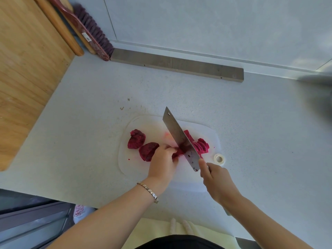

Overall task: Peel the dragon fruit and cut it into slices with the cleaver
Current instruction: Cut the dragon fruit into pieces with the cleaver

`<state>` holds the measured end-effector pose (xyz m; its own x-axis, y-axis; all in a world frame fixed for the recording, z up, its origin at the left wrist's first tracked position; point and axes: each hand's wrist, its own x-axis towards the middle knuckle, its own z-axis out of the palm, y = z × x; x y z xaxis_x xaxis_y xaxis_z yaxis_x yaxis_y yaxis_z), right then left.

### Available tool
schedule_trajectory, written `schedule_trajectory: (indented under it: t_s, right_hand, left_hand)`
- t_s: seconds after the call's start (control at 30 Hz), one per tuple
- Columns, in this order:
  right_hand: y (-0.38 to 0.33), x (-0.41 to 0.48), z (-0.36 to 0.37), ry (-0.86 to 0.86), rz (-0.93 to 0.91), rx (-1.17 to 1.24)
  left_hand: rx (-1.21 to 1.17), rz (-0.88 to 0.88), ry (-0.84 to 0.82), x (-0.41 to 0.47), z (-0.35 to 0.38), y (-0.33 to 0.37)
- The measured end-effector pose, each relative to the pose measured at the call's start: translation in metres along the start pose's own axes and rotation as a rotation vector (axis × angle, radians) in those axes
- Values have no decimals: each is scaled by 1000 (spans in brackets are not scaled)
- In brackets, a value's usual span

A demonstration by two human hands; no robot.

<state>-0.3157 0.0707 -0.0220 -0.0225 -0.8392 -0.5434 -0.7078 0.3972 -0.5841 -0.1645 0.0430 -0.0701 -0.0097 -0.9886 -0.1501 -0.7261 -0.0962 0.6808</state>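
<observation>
On the white cutting board (201, 184) lie two peeled magenta dragon fruit chunks (136, 139) (148, 151) at the left. My left hand (162, 163) holds down a small piece of dragon fruit (177, 154) with curled fingers. My right hand (218, 182) grips the handle of the steel cleaver (181, 139). The blade stands on edge in the piece, just right of my left fingers. A fanned row of cut slices (202, 146) lies to the right of the blade.
A small roll of white tape (219, 158) sits by the board's right edge. A large wooden board (25, 72) leans at the left, with a brush (91, 31) behind it. A grey bar (177, 65) lies along the back wall. The counter's front edge is near my body.
</observation>
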Motion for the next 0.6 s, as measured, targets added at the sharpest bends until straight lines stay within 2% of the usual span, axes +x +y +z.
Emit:
schedule_trajectory:
  t_s: [0.6]
  right_hand:
    - [-1,8,8,-4,5,-44]
  left_hand:
    - [-9,-22,3,0,3,-3]
